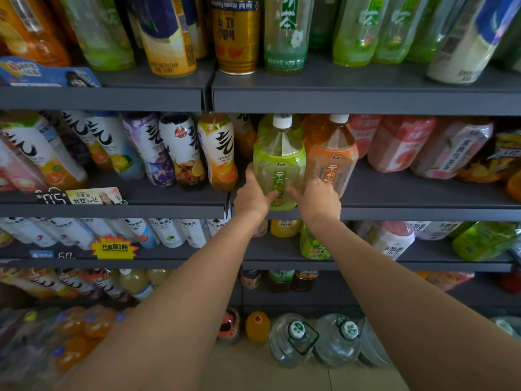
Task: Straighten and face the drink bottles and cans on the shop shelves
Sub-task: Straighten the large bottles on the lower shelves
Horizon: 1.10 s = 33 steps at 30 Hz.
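Gripping the green bottle point(279, 162) from both sides, left hand point(251, 197) and right hand point(320, 200) curl fingers round it. Beside it, the orange bottle point(331, 159) faces front; leaning bottles point(180, 150) to its left seem unstraightened.

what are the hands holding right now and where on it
Both hands grip the green tea bottle low on its body: the left hand on its left side, the right hand on its right side.

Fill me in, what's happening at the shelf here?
A person is facing drinks on a shop shelf. Both hands hold the green tea bottle low down at the front edge of the grey shelf: the left hand on its left side, the right hand on its right. It stands upright, label forward, touching the orange tea bottle beside it.
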Motion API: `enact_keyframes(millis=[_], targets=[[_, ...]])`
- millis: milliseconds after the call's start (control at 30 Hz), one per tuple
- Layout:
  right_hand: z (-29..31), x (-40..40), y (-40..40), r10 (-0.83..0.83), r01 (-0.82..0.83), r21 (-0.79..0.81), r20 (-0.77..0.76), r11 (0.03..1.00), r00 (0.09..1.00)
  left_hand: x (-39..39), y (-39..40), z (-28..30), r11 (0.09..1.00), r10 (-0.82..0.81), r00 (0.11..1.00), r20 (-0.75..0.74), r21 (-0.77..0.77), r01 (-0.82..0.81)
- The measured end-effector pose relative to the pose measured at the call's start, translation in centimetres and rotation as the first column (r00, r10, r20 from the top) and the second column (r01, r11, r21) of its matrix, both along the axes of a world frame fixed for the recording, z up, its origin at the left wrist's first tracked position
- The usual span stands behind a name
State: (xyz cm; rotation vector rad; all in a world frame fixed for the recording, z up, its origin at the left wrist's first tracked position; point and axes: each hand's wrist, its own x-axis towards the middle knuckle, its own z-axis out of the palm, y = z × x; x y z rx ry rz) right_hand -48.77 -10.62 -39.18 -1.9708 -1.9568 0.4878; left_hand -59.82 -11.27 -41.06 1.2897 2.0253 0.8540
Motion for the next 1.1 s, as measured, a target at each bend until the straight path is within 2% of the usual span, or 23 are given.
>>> enact_keyframes(millis=[267, 567, 1100], targets=[[0.1, -0.8, 0.2, 0.014, -0.014, -0.007, 0.012, 1.000, 1.000, 0.0, 0.5, 0.0, 0.999, 0.031, 0.999, -0.022, -0.010, -0.032], [-0.2, -1.1, -0.4, -0.043, 0.038, -0.055, -0.109, 0.998, 0.993, 0.0, 0.3, -0.4, 1.000, 0.024, 0.998, 0.066, -0.016, -0.023], [0.0, -0.8, -0.6, -0.032, 0.026, -0.043, -0.141, 0.999, 0.989, 0.5, -0.3, -0.1, 0.997, 0.075, 0.993, 0.094, -0.010, -0.074]])
